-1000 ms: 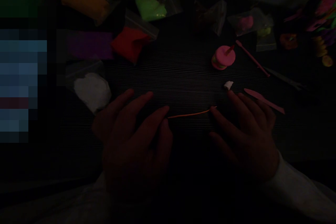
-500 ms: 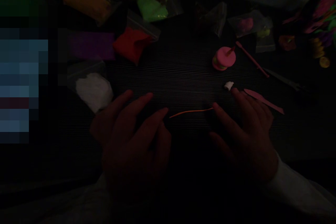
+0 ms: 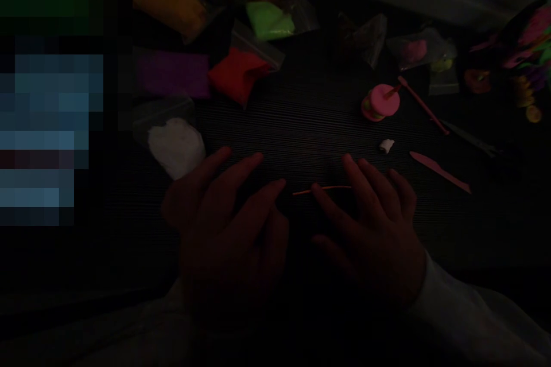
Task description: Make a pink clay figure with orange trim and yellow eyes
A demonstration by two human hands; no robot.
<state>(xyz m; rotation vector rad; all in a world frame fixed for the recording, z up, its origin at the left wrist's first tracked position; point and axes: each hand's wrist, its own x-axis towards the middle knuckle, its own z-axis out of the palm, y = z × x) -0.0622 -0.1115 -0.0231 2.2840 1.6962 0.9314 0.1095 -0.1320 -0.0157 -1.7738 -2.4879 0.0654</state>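
Where the two hands are held: apart from each other, toward the near edge of the dark wood-grained tabletop; nothing is gripped by either.
Left hand: its fingers are spread, the thumb is kept close to the index finger, and the strand's end is left just clear of the fingertips.
Right hand: its index fingertip is laid on the orange strand, while the other fingers are fanned toward the far edge.
Orange strand: it is stretched thinly between the hands; whether it is continued beneath the right middle finger cannot be told.
White lump: it is set beyond the right hand.
Pink tools: a knife-shaped tool and a slender stick tool are laid toward the right edge, near dimly seen scissors.
Pink layered model: it is topped by an orange-red stick.
Clay bags: white clay and purple clay are placed toward the left edge, red clay and light-green clay toward the far edge.
Far right corner: multicoloured pieces are heaped there.
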